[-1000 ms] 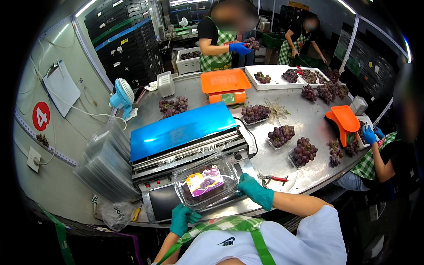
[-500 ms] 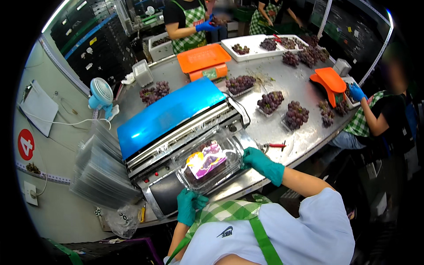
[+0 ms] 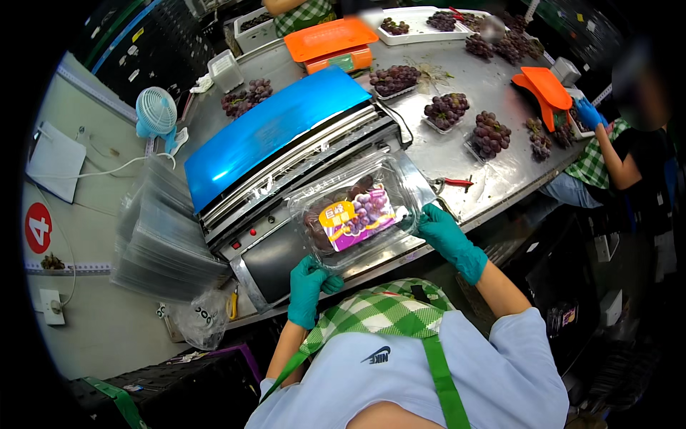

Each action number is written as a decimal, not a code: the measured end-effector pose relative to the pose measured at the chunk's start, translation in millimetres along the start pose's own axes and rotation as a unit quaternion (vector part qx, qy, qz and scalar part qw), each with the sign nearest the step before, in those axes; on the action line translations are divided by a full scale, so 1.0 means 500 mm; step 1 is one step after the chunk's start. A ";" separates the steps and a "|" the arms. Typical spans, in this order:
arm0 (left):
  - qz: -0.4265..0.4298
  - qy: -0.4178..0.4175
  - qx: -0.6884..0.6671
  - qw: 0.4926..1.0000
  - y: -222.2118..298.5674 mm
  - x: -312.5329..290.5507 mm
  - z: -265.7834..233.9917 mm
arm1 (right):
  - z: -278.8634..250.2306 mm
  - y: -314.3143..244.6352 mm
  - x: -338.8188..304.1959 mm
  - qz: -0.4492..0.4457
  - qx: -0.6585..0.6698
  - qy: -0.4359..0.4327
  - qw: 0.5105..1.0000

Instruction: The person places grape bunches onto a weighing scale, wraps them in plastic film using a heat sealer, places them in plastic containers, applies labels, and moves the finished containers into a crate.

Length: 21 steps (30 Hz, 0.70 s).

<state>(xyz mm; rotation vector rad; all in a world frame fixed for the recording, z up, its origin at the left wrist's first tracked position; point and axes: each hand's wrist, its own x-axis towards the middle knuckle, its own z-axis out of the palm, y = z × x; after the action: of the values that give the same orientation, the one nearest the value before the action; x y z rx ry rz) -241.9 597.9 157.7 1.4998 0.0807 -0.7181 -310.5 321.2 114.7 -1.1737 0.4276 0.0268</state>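
Between my hands is a clear plastic box of dark grapes (image 3: 316, 227), with a purple and yellow label (image 3: 361, 218) on its lid. My left hand (image 3: 311, 289), in a green glove, is closed on its near left corner. Gloved alike, my right hand (image 3: 444, 236) grips the right end of the box. The box is above the front of a wrapping machine (image 3: 275, 261), which has a blue cover (image 3: 275, 132), and hides part of it. Red-handled pliers (image 3: 455, 183) lie on the table beyond my right hand.
Stacked clear plastic sheets or lids (image 3: 161, 236) stand left of the machine, near a small fan (image 3: 157, 114). Trays of grapes (image 3: 446, 111) and an orange scale (image 3: 332, 43) occupy the metal table (image 3: 443, 70). At right, a co-worker's blue-gloved hand (image 3: 589, 113) is beside another orange scale (image 3: 544, 93).
The view has shifted, so the table and machine appear higher. Both hands keep hold of the box, which has tilted slightly; the glare on its label has faded.
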 end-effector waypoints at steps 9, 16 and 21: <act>0.052 -0.222 0.121 0.966 0.058 -0.031 0.286 | -0.200 0.060 -0.271 -0.163 0.130 0.198 0.958; -0.021 -0.505 0.287 0.814 -0.015 -0.097 0.608 | -0.252 0.198 -0.630 -0.272 0.290 0.488 0.777; 0.007 -0.689 0.394 0.609 -0.127 -0.218 0.785 | -0.173 0.341 -0.809 -0.287 0.229 0.692 0.622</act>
<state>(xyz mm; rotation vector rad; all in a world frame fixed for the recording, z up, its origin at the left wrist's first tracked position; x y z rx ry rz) -506.6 284.5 196.8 1.2792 -1.6208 -1.8776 -750.3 392.0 73.3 -0.5376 1.2869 -1.5772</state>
